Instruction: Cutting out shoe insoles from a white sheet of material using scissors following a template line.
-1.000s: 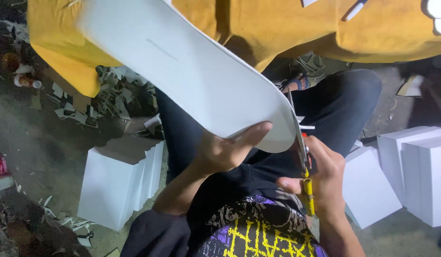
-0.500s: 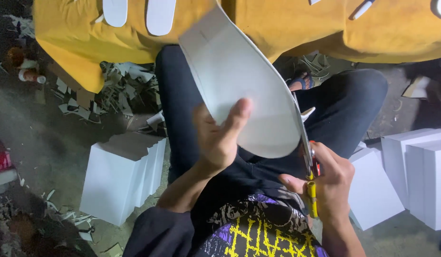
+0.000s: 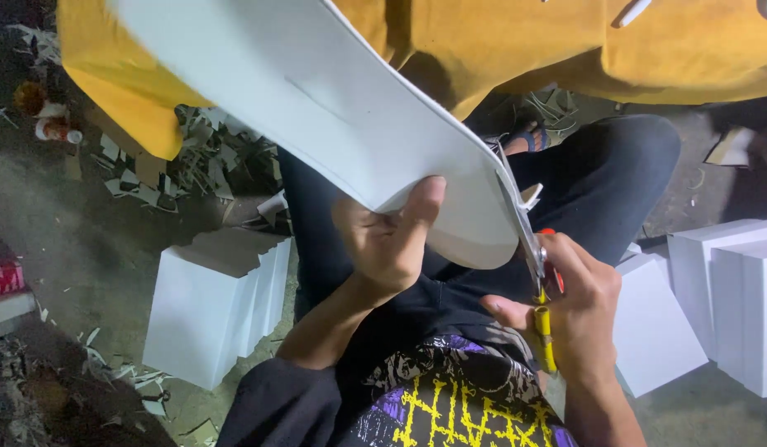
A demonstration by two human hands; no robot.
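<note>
Nearby, white stacks point(image 3: 214, 310) flank yellow cloth point(image 3: 565, 50).

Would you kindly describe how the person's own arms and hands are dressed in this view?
Both hands, the left hand and the right hand, are bare, with no gloves, rings or watch showing. The forearms are uncovered; a dark sleeve is pushed up to the left elbow.

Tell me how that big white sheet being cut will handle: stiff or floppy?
Probably semi-flexible: the white sheet curves under the left hand without creasing. Likely light, since one hand carries it. Its edge seems thick, like foam board, so the scissors in the right hand may need steady support.
</note>
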